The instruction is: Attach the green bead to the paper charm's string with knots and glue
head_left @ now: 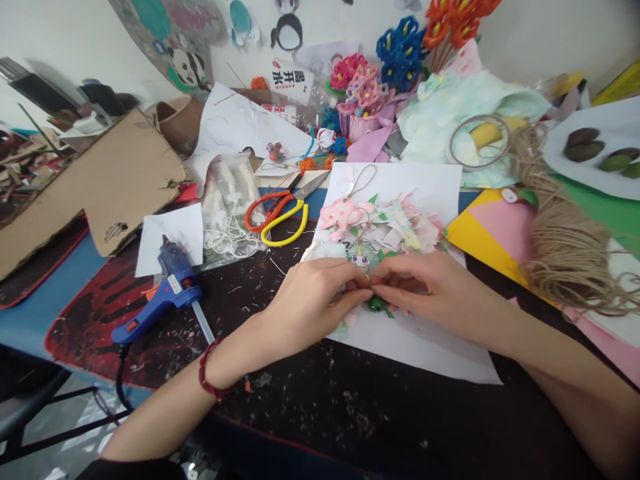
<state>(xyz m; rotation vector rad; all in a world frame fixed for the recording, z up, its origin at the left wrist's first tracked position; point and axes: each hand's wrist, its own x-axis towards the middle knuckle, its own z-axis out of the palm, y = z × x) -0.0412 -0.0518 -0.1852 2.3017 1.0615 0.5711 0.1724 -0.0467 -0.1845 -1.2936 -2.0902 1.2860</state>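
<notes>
My left hand (315,293) and my right hand (425,283) meet fingertip to fingertip over a white paper sheet (425,347). Both are closed in a pinch, and what lies between the fingers is too small to make out. Just beneath them shows a small dark green piece (377,305). Behind my fingers is a pale green piece with a drawn face (359,260). Further back on the sheet are a pink dotted fabric piece (343,213) with a cord loop and a pile of pink, white and green scraps (407,223).
A blue glue gun (175,280) lies at the left. Scissors with red and yellow handles (287,210) rest beside a plastic bag (233,207). Twine (570,240) lies at the right; yarn flowers (357,87) and mint fabric (450,113) stand behind, cardboard (110,180) at the far left.
</notes>
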